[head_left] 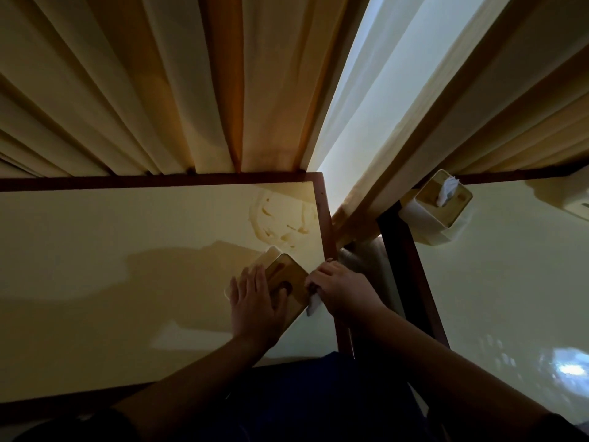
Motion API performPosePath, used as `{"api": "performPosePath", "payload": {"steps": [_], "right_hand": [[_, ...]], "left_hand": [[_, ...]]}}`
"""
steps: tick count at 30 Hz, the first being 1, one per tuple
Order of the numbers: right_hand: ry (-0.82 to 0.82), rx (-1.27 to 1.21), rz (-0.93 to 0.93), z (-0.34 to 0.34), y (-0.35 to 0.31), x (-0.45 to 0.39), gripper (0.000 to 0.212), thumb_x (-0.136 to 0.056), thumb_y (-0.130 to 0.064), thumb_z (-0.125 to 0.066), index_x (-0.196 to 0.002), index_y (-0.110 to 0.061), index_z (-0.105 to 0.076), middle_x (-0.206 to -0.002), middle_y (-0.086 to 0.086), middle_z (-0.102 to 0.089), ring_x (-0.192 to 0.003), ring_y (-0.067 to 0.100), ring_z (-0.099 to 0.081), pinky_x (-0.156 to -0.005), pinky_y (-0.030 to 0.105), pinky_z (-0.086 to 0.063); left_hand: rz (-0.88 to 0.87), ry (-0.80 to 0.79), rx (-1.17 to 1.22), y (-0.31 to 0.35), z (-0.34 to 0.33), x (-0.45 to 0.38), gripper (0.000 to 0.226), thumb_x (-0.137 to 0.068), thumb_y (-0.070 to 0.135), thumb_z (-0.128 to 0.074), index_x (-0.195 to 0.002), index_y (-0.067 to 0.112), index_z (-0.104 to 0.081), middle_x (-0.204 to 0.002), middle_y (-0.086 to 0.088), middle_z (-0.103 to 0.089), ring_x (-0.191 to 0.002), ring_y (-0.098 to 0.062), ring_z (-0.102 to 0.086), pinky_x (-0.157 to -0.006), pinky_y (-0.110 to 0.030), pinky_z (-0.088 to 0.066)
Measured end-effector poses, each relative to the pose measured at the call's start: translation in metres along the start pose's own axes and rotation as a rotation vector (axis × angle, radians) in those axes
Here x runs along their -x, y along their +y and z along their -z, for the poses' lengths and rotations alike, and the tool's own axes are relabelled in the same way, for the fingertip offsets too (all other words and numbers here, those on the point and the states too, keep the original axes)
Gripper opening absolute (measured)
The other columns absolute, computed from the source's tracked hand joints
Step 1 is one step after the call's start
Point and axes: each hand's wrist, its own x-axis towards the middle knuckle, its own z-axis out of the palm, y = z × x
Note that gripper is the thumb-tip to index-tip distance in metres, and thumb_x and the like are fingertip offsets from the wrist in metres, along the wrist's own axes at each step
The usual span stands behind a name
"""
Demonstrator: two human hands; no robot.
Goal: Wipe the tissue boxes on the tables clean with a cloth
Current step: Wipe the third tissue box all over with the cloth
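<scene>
**Both hands on the near tissue box**

The tissue box (288, 282) stands near the right edge of the left surface (127, 250); the left hand (255, 301) lies flat on its wooden lid, fingers straight and spread; the right hand (341, 288) curls round a white cloth (314, 304) against the box's right side (smear marks show toward the far right corner); a second tissue box (436, 207) sits at the right surface's (510, 266) far left corner.
</scene>
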Motion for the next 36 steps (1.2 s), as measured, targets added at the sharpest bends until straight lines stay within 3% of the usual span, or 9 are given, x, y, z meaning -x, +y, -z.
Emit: {"api": "performPosePath", "payload": {"steps": [3, 7, 9, 12, 17, 22, 28, 32, 36], "right_hand": [[-0.024, -0.005, -0.015, -0.003, -0.01, -0.013, 0.02, -0.105, -0.027, -0.054, -0.124, -0.028, -0.061, -0.131, -0.003, -0.057, -0.118, 0.015, -0.056, -0.084, 0.028, -0.052], [0.045, -0.051, -0.096, -0.015, -0.021, -0.009, 0.033, -0.102, -0.027, -0.062, -0.134, -0.027, -0.053, -0.142, -0.002, -0.041, -0.108, 0.013, -0.062, -0.076, 0.026, -0.059], [0.097, -0.091, -0.191, -0.018, -0.024, -0.001, 0.037, -0.102, -0.032, -0.062, -0.137, -0.029, -0.047, -0.137, -0.004, -0.04, -0.094, 0.011, -0.063, -0.064, 0.023, -0.054], [0.068, -0.033, -0.17, -0.025, -0.023, 0.008, 0.029, -0.102, -0.038, -0.058, -0.128, -0.027, -0.052, -0.12, -0.007, -0.054, -0.08, 0.01, -0.059, -0.062, 0.027, -0.05], [0.029, 0.011, -0.067, -0.032, -0.019, 0.019, 0.042, -0.093, -0.036, -0.074, -0.132, -0.033, -0.06, -0.135, -0.007, -0.058, -0.09, 0.013, -0.064, -0.061, 0.027, -0.054], [0.055, 0.112, 0.043, -0.035, -0.018, 0.026, 0.058, -0.069, -0.028, -0.093, -0.122, -0.034, -0.07, -0.132, -0.007, -0.063, -0.078, 0.017, -0.063, -0.041, 0.024, -0.049], [-0.033, 0.066, -0.05, -0.006, -0.037, -0.011, 0.015, -0.103, -0.032, -0.062, -0.117, -0.029, -0.066, -0.117, -0.008, -0.066, -0.09, 0.012, -0.065, -0.076, 0.031, -0.059], [0.013, 0.097, -0.169, 0.012, -0.047, -0.052, 0.018, -0.105, -0.026, -0.059, -0.09, -0.024, -0.068, -0.083, -0.008, -0.061, -0.075, 0.014, -0.062, -0.07, 0.033, -0.059], [0.034, 0.151, -0.174, 0.015, -0.051, -0.074, 0.021, -0.104, -0.022, -0.052, -0.09, -0.021, -0.068, -0.089, -0.004, -0.061, -0.088, 0.019, -0.055, -0.064, 0.033, -0.048]], "left_hand": [[-0.05, 0.014, -0.039, -0.002, -0.001, -0.003, 0.076, -0.101, 0.059, -0.03, -0.152, 0.003, -0.041, -0.153, -0.019, -0.05, -0.149, -0.038, -0.038, -0.126, -0.057, -0.02], [-0.256, -0.062, -0.1, -0.019, 0.009, -0.022, 0.091, -0.1, 0.072, -0.013, -0.16, 0.006, -0.031, -0.164, -0.015, -0.037, -0.156, -0.03, -0.026, -0.13, -0.047, -0.003], [-0.378, -0.075, -0.128, -0.031, 0.018, -0.037, 0.089, -0.101, 0.072, -0.015, -0.16, 0.008, -0.032, -0.164, -0.013, -0.038, -0.155, -0.028, -0.027, -0.129, -0.041, 0.003], [-0.484, -0.066, -0.179, -0.037, 0.026, -0.053, 0.085, -0.103, 0.069, -0.017, -0.153, 0.006, -0.043, -0.154, -0.016, -0.05, -0.148, -0.033, -0.041, -0.128, -0.041, 0.002], [-0.264, -0.05, -0.218, -0.024, 0.017, -0.033, 0.079, -0.105, 0.066, -0.016, -0.165, 0.014, -0.019, -0.168, -0.01, -0.032, -0.159, -0.03, -0.017, -0.128, -0.055, 0.005], [-0.253, -0.02, -0.187, -0.026, 0.011, -0.025, 0.078, -0.106, 0.065, -0.019, -0.164, 0.013, -0.023, -0.168, -0.008, -0.033, -0.159, -0.027, -0.017, -0.129, -0.053, 0.003], [-0.255, -0.015, -0.188, -0.027, 0.009, -0.025, 0.083, -0.102, 0.066, -0.019, -0.162, 0.01, -0.03, -0.165, -0.01, -0.038, -0.158, -0.027, -0.021, -0.128, -0.053, 0.0], [-0.246, -0.004, -0.206, -0.026, 0.011, -0.025, 0.081, -0.102, 0.065, -0.024, -0.16, 0.009, -0.034, -0.161, -0.01, -0.044, -0.156, -0.028, -0.029, -0.128, -0.054, -0.004], [-0.235, 0.018, -0.204, -0.024, 0.011, -0.024, 0.075, -0.101, 0.06, -0.032, -0.153, 0.008, -0.043, -0.153, -0.011, -0.053, -0.151, -0.031, -0.038, -0.127, -0.058, -0.012]]}}
